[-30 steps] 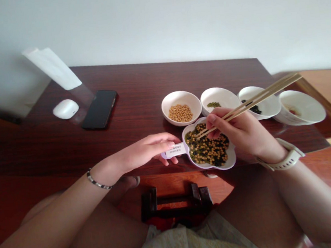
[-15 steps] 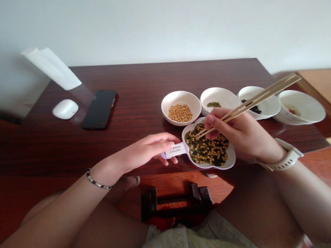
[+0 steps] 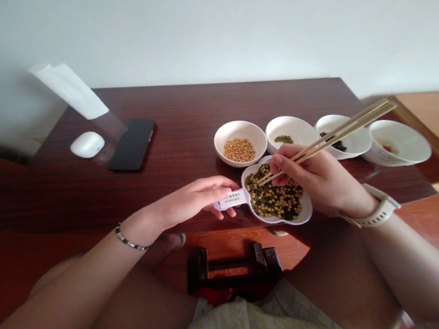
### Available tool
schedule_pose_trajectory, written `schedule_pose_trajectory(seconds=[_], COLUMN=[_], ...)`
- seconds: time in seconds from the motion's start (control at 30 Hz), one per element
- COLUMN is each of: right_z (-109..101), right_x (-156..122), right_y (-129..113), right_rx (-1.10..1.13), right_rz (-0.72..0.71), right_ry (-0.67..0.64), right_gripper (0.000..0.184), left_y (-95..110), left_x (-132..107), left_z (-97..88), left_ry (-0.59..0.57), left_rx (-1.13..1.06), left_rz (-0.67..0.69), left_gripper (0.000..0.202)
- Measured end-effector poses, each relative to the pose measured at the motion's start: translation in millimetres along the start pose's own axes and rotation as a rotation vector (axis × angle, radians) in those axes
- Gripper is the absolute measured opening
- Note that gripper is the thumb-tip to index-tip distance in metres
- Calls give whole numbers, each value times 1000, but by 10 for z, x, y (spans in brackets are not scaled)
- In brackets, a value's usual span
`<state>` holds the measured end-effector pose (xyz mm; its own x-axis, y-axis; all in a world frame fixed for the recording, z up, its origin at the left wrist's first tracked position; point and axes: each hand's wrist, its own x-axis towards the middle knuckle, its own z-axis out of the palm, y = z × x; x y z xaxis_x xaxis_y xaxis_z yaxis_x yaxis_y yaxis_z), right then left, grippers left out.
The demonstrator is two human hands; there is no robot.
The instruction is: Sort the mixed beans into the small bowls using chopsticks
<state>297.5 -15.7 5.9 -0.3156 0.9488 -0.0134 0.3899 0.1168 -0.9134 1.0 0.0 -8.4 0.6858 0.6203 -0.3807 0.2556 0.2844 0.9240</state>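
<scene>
- Head view: compared with half a second before, little had changed. The right hand (image 3: 315,175) had slid a touch to the left and the far ends of the chopsticks (image 3: 341,131) sat slightly lower. The left hand (image 3: 192,199) had stayed where it was.
- The left hand lay palm down with the wrist straight, its fingers closed on the white handle (image 3: 233,199) of the dish (image 3: 306,210) and the thumb tucked underneath.
- The right hand was curled, its fingers pinching the chopsticks. Their tips dipped into the mixed beans (image 3: 276,200) at the dish's far left part, and the sticks slanted up to the right.
- The dish sat at the near edge of the table (image 3: 181,100), just in front of the bowl of yellow beans (image 3: 239,128) and the bowl of green beans (image 3: 291,123).
- The right hand covered the dish's far right rim, and the sticks crossed in front of the bowl of black beans (image 3: 358,142).
- Whether the tips gripped a bean could not be made out, and the print on the handle was too small to read.
- The contents of the last bowl (image 3: 409,139) were blurred.
</scene>
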Motion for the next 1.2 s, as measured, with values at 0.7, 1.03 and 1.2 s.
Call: schedule_pose_trajectory(seconds=[0.7,1.03,1.2], right_z=[-4,-17,-85], right_x=[-6,-11,-18], right_y=[2,36,14], right_rx=[9,-3,-10], right_rz=[16,-38,-84], right_ry=[-2,40,141], right_gripper=[36,40,41], left_y=[-2,-9,-11], left_x=[1,4,-4], left_z=[-8,-14,-11], left_ry=[-8,-15,-10], left_rx=[-7,-5,-2], left_rz=[-2,-6,-8], left_gripper=[34,34,35])
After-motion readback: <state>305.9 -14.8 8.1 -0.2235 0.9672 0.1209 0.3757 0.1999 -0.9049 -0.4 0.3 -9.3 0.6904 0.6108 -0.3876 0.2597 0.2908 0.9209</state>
